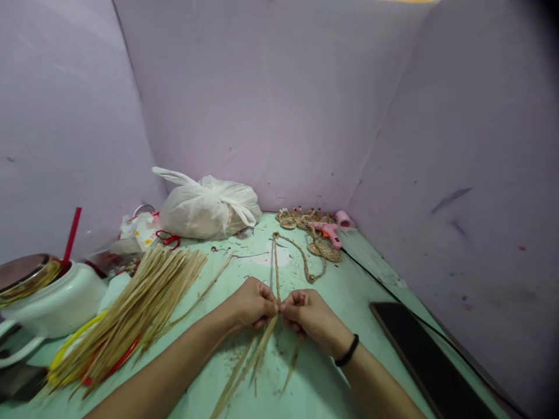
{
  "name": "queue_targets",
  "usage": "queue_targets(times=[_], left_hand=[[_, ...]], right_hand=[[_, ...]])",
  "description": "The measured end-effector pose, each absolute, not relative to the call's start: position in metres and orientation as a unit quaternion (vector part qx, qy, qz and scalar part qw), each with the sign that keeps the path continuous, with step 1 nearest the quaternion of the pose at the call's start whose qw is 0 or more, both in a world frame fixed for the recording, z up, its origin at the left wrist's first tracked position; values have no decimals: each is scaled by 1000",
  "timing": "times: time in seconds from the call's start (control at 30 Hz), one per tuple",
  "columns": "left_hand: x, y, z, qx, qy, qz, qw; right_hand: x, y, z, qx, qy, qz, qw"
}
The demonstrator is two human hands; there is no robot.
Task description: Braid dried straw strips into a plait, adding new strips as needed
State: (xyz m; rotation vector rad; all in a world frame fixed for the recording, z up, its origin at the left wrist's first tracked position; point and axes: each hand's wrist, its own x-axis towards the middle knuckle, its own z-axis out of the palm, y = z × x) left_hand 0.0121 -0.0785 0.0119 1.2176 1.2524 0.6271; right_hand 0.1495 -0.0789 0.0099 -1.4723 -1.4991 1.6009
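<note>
A thin braid of dried plant fibre [276, 265] runs from between my hands toward the back, then loops to the right on the table. My left hand [254, 302] pinches the braid's near end from the left. Close against it, my right hand [308, 314] pinches the same spot, thumb and fingertips together. Loose flat strands [262, 355] fan out below my fingers toward me. A black band circles my right wrist. To the left lies a thick bundle of dried fibre strips [140, 308].
A tied white plastic bag [209, 206] sits at the back. Behind the braid are coiled woven pieces [325, 250], a pink glue gun [327, 231] with a black cord and a pink roll [344, 219]. A white mug [74, 297] stands left; a dark flat slab [428, 361] lies right.
</note>
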Motion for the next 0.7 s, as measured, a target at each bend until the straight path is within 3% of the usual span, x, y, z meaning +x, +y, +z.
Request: queue_targets(times=[0.17,0.7], left_hand=[[8,-80,18,573,541,201,581],[0,-88,44,609,617,99,488]], right_hand=[[151,-76,1,-554,-593,541,222],[146,-79,0,-537,-574,577,222]])
